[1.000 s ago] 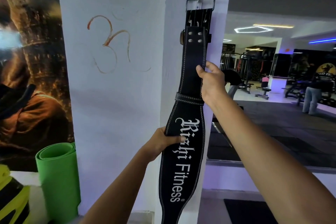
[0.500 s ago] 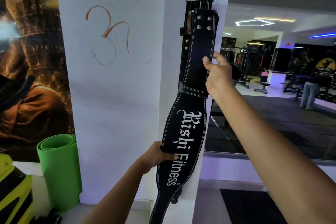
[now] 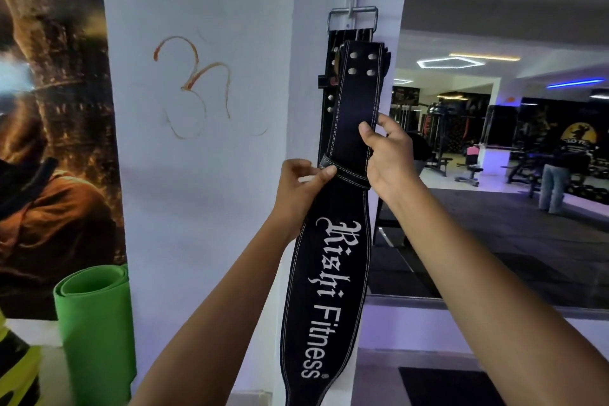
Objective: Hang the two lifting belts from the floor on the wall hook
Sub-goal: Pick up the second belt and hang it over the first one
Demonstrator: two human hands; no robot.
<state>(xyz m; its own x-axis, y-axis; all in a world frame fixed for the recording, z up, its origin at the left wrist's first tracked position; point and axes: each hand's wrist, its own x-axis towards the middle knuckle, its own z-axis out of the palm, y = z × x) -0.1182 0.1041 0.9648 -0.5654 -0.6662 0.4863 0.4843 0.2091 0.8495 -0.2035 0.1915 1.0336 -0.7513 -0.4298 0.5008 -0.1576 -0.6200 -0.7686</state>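
Room: gym with a white pillar (image 3: pixel 204 175).
Hook (image 3: pixel 350 15): carries a metal buckle (image 3: pixel 352 17).
Front belt (image 3: pixel 329 257): black, hangs against the pillar.
Left hand (image 3: pixel 298 188): pinches the belt's loop.
Right hand (image 3: pixel 389 158): grips the belt's right edge.

A: The belt (image 3: pixel 329 273)?
B: Black, white stitching, white lettering, silver rivets.
A: At eight o'clock?
B: A green mat (image 3: pixel 95 323). The wall (image 3: pixel 204 208) is white, with an orange scrawl (image 3: pixel 194 86) at ten o'clock.

head view — close, facing the white pillar (image 3: pixel 204 208)
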